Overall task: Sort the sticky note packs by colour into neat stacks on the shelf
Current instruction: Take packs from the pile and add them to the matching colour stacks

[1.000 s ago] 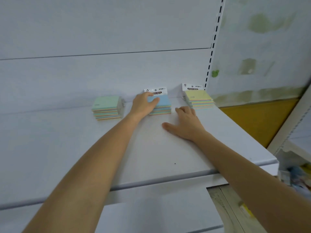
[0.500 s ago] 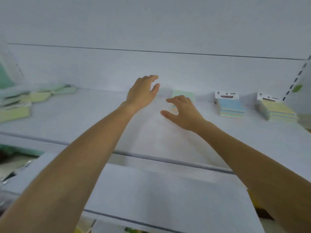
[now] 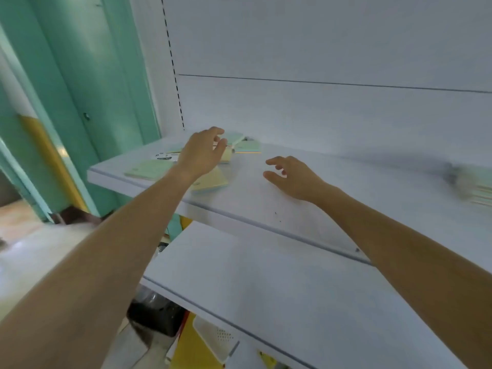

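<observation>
Pick-up step, likely: left hand [image 3: 202, 155], fingers spread, over scattered pastel sticky-note packs [image 3: 213, 180] at white shelf's [image 3: 319, 209] left end; right hand [image 3: 292, 178] loose-fingered, empty. Next: grip one pack.

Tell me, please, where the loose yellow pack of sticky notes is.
In the head view, left of centre, the yellow pack lies on the upper shelf near its front edge, by the left hand, with a green pack to its left.
</observation>
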The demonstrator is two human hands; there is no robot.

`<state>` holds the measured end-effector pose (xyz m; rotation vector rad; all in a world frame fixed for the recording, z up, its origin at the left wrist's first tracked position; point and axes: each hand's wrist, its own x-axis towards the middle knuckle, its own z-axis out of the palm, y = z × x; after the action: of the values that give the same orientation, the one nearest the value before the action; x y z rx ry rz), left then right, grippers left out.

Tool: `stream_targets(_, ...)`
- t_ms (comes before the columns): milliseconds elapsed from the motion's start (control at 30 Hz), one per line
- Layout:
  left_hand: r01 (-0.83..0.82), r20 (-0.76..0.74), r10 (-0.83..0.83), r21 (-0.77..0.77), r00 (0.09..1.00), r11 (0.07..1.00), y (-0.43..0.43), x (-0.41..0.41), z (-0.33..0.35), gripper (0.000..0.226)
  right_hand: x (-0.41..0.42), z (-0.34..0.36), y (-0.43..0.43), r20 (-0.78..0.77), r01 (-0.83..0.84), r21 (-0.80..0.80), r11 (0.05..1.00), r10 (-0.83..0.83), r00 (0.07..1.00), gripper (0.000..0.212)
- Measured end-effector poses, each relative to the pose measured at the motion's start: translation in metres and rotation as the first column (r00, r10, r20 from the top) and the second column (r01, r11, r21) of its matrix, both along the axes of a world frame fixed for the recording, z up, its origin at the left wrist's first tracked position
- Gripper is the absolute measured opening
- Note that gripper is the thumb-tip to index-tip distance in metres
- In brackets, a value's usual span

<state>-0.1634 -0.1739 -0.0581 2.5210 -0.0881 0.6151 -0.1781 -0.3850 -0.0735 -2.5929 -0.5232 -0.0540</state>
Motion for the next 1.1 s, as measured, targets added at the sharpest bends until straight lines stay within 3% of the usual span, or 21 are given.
stream_targets(200, -0.079, -0.050, 0.077, -0.041, 0.996, 0.996, 0.076, 0.050, -0.015, 0.038, 0.072, -0.010, 0.051, -0.059, 0.080, 0.008, 0.997, -0.080, 0.995, 0.046)
stream_targets(367, -0.042, -0.152, 0.046, 0.030, 0.987, 0.999, 0.114, 0.101, -0.018, 0.036, 0.144, -0.008, 0.081, 0.007, 0.158, 0.035, 0.987, -0.159, 0.987, 0.047)
stream_targets(533, 0.193, -0.317, -0.140, 0.141, 0.938, 0.971, 0.112, 0.130, -0.015, 0.049, 0.180, -0.013, 0.100, 0.001, 0.353, -0.059, 0.934, -0.354, 0.935, 0.059)
stream_targets(633, 0.273, -0.423, -0.149, 0.250, 0.894, 0.929, 0.101, 0.144, -0.015, 0.060, 0.185, -0.020, 0.099, -0.090, 0.387, -0.108, 0.916, -0.396, 0.914, 0.065)
stream_targets(833, 0.291, -0.493, -0.083, 0.362, 0.866, 0.886, 0.095, 0.158, -0.008, 0.071, 0.179, -0.013, 0.089, -0.159, 0.385, 0.067, 0.920, -0.371, 0.915, 0.070)
stream_targets(1000, 0.240, -0.473, 0.020, 0.482, 0.881, 0.842, 0.093, 0.159, -0.006, 0.103, 0.163, -0.004, 0.071, -0.171, 0.426, 0.126, 0.896, -0.404, 0.899, 0.079)
stream_targets(1100, 0.254, -0.448, -0.023, 0.464, 0.894, 0.848, 0.091, 0.156, -0.005, 0.095, 0.157, -0.005, 0.064, -0.184, 0.465, 0.163, 0.870, -0.436, 0.881, 0.076)
